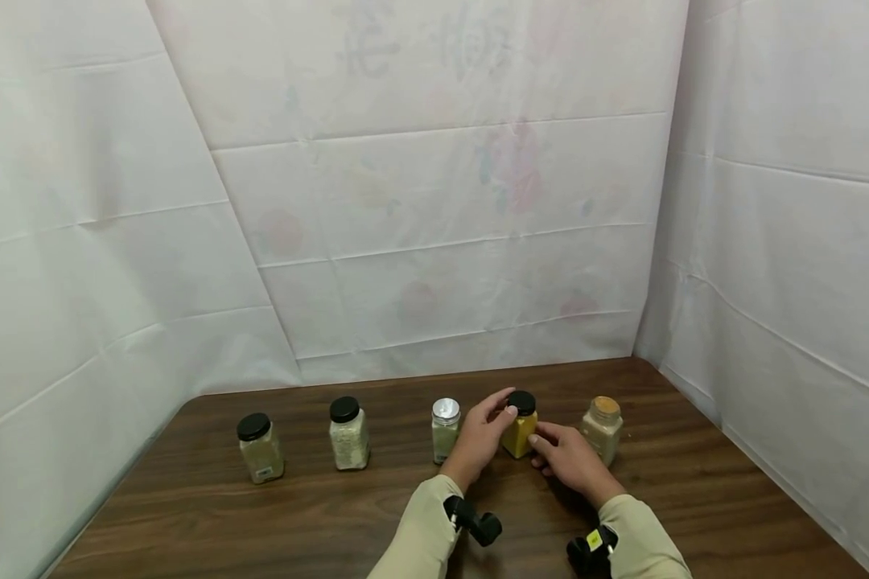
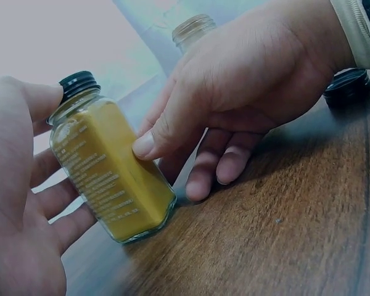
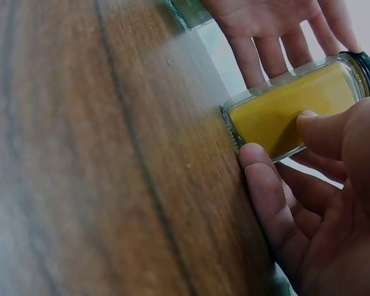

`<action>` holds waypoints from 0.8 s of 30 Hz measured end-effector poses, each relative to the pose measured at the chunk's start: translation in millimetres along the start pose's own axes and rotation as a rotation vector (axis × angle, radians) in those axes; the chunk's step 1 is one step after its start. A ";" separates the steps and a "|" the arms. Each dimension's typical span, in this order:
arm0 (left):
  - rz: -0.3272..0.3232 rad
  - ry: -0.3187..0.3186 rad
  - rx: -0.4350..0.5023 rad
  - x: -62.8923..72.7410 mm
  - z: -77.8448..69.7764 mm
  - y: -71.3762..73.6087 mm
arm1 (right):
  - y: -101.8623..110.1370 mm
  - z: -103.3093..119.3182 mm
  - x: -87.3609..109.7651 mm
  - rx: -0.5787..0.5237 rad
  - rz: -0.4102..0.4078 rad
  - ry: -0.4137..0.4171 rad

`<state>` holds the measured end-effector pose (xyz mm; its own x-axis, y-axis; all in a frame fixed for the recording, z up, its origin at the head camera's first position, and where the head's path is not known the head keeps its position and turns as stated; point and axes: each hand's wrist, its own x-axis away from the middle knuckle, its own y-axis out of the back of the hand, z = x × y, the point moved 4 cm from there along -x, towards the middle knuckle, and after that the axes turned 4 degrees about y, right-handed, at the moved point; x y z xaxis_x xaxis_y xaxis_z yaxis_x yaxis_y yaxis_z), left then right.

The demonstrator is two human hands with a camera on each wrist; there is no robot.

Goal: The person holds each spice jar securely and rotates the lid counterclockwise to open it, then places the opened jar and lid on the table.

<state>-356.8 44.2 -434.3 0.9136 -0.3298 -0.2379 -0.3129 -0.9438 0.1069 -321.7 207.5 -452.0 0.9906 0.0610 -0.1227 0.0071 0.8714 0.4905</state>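
A squarish glass jar of yellow powder [image 1: 519, 435] with a black screw lid [image 2: 79, 84] stands on the table between both hands. My left hand [image 1: 480, 438] holds it from the left, thumb at the lid and fingers behind and along the side. From the right, my right hand [image 1: 568, 460] grips the lower body, its thumb [image 3: 320, 132] on the glass. White print shows on the jar's side in the left wrist view. The lid appears seated on the neck; how tightly, I cannot tell.
Right of my hands stands a lidless jar of tan powder [image 1: 603, 432]. A loose black lid [image 2: 348, 89] lies near my right wrist. To the left stand a silver-lidded jar [image 1: 445, 431] and two black-lidded jars [image 1: 350, 441] [image 1: 262, 453]. White sheets [image 1: 442, 201] enclose the table.
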 end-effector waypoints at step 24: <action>0.034 0.008 -0.014 1.3 -6.9 -5.9 | -0.5 1.7 0.4 -0.013 0.005 -0.006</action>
<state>-352.0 49.5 -428.5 0.9044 -0.3617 -0.2265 -0.3405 -0.9315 0.1280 -321.1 206.2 -450.9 0.9914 0.0627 -0.1152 0.0002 0.8774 0.4797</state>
